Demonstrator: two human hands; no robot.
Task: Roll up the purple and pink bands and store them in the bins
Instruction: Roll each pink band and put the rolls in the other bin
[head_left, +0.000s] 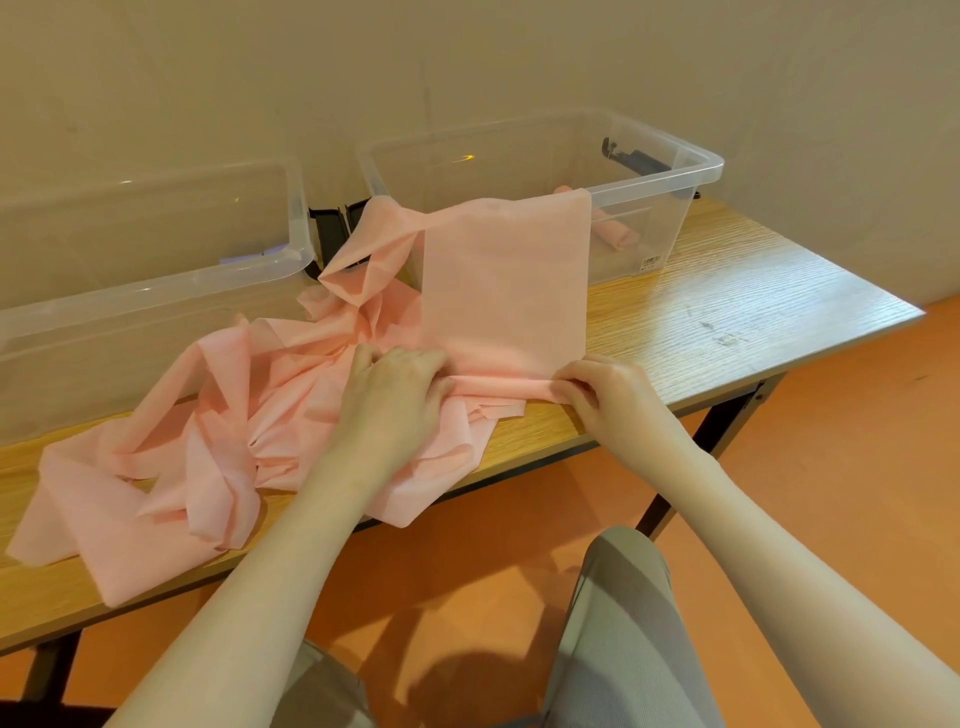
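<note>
A long pink band (504, 280) runs flat from the front wall of the right clear bin (696, 171) down to the table's near edge, where its end is turned into a small roll. My left hand (400, 389) presses on the roll's left part and my right hand (602, 387) pinches its right end. The rest of the band lies crumpled in a heap (208, 467) to the left. A rolled pink band (615, 231) lies inside the right bin. No purple band shows.
A second clear bin (156, 291) stands at the left of the wooden table (727, 312), with something bluish faintly visible inside. Black lid clips sit between the bins. A wall rises right behind them. My knees are below the table edge, over an orange floor.
</note>
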